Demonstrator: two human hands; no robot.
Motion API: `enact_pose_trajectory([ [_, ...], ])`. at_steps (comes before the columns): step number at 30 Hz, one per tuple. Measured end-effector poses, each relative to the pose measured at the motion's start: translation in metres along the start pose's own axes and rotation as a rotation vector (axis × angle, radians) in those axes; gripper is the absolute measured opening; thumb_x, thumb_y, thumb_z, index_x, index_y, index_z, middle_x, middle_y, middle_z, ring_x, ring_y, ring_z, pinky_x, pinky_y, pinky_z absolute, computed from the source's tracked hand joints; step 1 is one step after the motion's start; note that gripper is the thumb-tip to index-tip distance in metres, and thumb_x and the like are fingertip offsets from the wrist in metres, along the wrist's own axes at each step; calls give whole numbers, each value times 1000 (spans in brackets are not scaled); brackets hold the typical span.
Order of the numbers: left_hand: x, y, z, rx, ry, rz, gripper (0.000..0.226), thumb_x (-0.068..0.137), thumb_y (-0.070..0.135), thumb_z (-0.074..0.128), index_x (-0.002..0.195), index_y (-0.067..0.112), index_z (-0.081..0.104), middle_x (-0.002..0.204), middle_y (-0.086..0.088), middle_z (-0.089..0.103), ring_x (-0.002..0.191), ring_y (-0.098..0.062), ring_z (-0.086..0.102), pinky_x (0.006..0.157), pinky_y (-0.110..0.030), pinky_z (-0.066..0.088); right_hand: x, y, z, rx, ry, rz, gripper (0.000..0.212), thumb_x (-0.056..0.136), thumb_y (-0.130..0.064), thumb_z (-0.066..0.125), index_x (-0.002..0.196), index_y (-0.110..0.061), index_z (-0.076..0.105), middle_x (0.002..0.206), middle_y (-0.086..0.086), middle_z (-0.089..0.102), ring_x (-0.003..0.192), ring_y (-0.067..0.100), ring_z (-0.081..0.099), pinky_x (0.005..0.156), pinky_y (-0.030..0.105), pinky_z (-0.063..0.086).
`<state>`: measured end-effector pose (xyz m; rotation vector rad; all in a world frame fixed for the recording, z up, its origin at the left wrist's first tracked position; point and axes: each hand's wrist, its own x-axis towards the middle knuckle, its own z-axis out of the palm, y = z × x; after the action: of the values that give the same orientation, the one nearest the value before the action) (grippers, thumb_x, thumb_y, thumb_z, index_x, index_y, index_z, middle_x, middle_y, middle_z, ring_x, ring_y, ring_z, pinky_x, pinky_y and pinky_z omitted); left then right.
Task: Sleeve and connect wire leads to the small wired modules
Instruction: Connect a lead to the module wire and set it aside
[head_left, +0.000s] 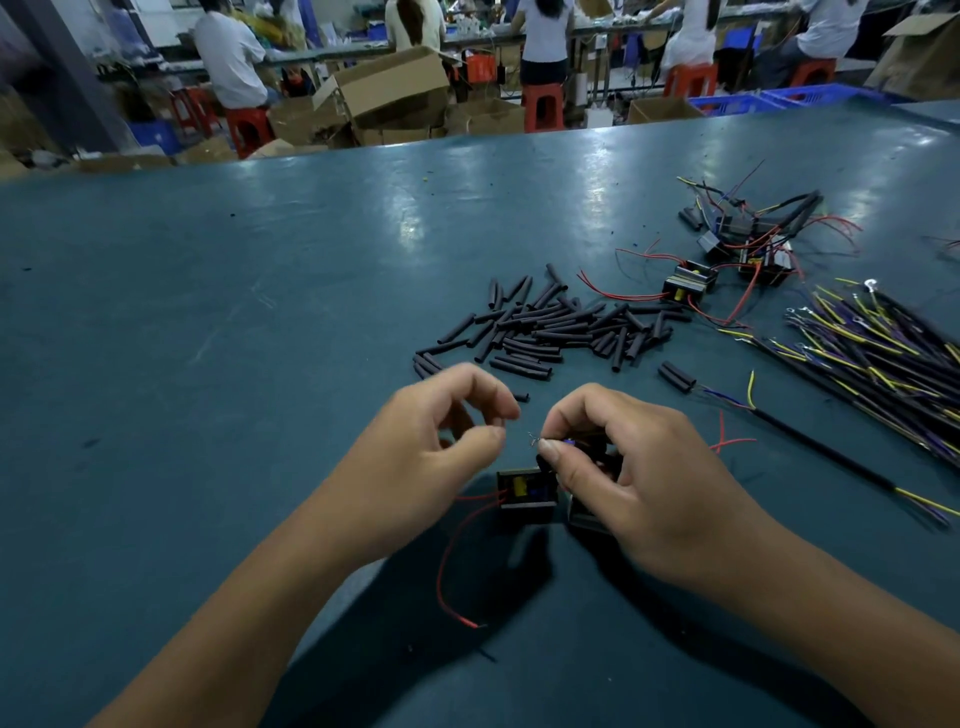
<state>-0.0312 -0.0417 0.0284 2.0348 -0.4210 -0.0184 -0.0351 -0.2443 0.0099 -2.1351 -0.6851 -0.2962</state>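
Observation:
A small black module (525, 493) with a yellow core and red leads hangs low between my hands, just above the teal table (234, 322). My right hand (639, 483) pinches a twisted bare wire end (535, 440) between thumb and forefinger, with a blue lead and black sleeve partly hidden under its fingers. My left hand (436, 447) is curled beside it, thumb and forefinger close together just left of the wire end; I cannot tell if they touch it. A pile of black sleeve pieces (550, 327) lies beyond my hands.
More wired modules (743, 249) with red leads sit at the far right. A bundle of black cables with yellow and blue leads (878, 358) lies along the right edge. One such cable (810, 441) runs toward my right hand. People sit at benches past the table.

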Motion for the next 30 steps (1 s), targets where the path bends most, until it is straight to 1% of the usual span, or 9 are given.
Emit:
enact_pose_trajectory([
  [4,2,-7,-9,507,54,492,17,86,19,74,102,17,71,102,8,60,87,-7,57,74,-23,47,0,0,0,0,0,1,5,91,-27,60,86,-25,58,73,-16,57,69,4,54,59,8,36],
  [7,1,-8,-4,615,94,534,20,91,32,69,98,15,75,100,2,64,91,-21,63,71,-42,54,-1,1,1,16,-9,5,5,91,-25,60,87,-24,59,73,-14,57,67,7,54,58,10,36],
  [11,1,-2,-1,598,96,523,20,96,29,65,91,12,74,90,4,64,81,-20,62,67,-40,52,-2,2,2,-4,-4,-5,5,92,-25,61,87,-24,58,74,-16,56,68,5,53,58,9,35],
  [14,-1,2,5,292,35,257,21,97,22,65,78,13,69,68,15,56,60,-2,49,58,-15,39,-3,0,2,-112,24,-61,4,92,-27,59,90,-23,58,77,-16,55,70,4,53,60,15,39],
  [17,-2,9,11,-469,-128,-350,31,96,14,60,65,15,65,59,6,50,46,-3,33,41,-15,23,-4,-1,3,-192,22,-106,4,93,-27,58,93,-23,58,81,-16,54,70,7,52,62,29,45],
  [19,-2,9,11,-612,-167,-485,33,95,16,59,63,16,67,62,2,53,45,-4,32,38,-15,20,-4,-1,3,-172,18,-102,3,93,-27,58,92,-24,58,80,-17,53,70,6,51,62,24,43],
  [21,-2,6,6,-451,-103,-378,29,96,18,62,68,16,70,64,1,58,48,-8,39,40,-18,27,-3,0,2,-128,22,-73,3,93,-28,58,90,-26,57,78,-19,53,71,4,52,61,16,38],
  [26,1,-6,-9,354,43,368,16,85,13,79,98,20,73,94,10,64,73,-8,53,65,-16,41,-3,1,0,-100,21,-54,4,93,-29,58,90,-29,56,78,-18,55,73,4,54,61,17,40],
  [30,3,-7,-5,488,80,500,15,88,27,75,95,14,77,96,5,63,85,-8,58,69,-24,46,-3,1,-1,-91,14,-53,4,93,-29,58,90,-29,56,77,-19,54,72,2,54,60,14,37],
])
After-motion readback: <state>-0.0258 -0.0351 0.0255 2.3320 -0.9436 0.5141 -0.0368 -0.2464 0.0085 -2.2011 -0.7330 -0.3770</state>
